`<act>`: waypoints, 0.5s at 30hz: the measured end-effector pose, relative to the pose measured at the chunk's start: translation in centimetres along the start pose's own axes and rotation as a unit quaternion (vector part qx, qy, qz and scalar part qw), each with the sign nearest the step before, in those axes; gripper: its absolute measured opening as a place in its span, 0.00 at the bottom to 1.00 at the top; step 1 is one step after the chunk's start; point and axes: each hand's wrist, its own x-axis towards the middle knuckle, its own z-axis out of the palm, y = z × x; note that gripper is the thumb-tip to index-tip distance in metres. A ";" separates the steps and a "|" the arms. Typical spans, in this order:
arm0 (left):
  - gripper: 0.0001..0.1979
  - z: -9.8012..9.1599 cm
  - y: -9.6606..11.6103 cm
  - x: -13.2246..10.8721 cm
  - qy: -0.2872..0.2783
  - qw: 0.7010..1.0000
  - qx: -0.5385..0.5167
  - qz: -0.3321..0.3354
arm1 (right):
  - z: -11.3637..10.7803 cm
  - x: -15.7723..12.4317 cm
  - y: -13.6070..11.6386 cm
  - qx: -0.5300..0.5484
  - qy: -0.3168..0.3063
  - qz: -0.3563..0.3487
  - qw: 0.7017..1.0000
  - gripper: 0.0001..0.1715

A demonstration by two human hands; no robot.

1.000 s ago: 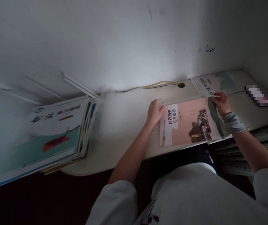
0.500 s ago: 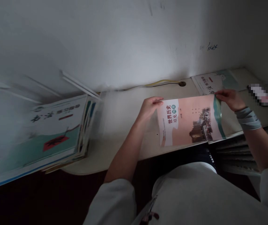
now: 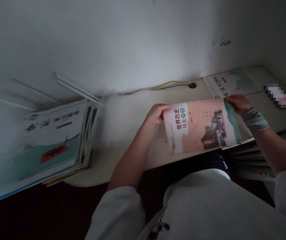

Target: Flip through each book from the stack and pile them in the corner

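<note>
Person at the bench (image 3: pixel 125 140) has a pink world-history workbook (image 3: pixel 198 126) up in both hands. The left hand (image 3: pixel 155 115) is curled around the cover's upper left corner, and the right hand (image 3: pixel 238 103) is pinching the top right corner, so it's a grip at both ends, nothing released. A grey band (image 3: pixel 254 120) wraps the right wrist. The workbook sits near the bench's front edge, slightly bowed, with its lower right corner about level with that edge.

Honestly, the main risk I see is that floppy cover. If either pinch loosens, that corner could tip over the edge and drop into the dark gap by the person's knees. The big stack of books (image 3: pixel 40 140) on the left also looks shaky, since it overhangs the bench, so a stray elbow could send it sliding. Another workbook (image 3: pixel 230 83) lies further along by the wall, near a cable (image 3: pixel 173 86).
</note>
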 end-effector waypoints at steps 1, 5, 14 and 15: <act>0.09 0.3 -0.3 0.3 0.012 0.999 0.050 -0.001 | 0.5 0.3 0.3 -0.037 0.005 0.006 0.999 0.14; 0.08 0.9 -0.8 0.8 0.053 0.973 0.223 0.021 | 1.4 1.5 1.0 -0.179 0.003 0.003 0.984 0.15; 0.29 8.1 1.4 -2.0 -0.095 0.788 0.546 0.266 | 2.4 0.6 -1.5 -0.449 0.021 -0.047 0.892 0.18; 0.30 9.3 1.3 -2.3 -0.124 0.784 0.548 0.265 | 2.9 0.1 -2.0 -0.455 0.031 -0.056 0.888 0.18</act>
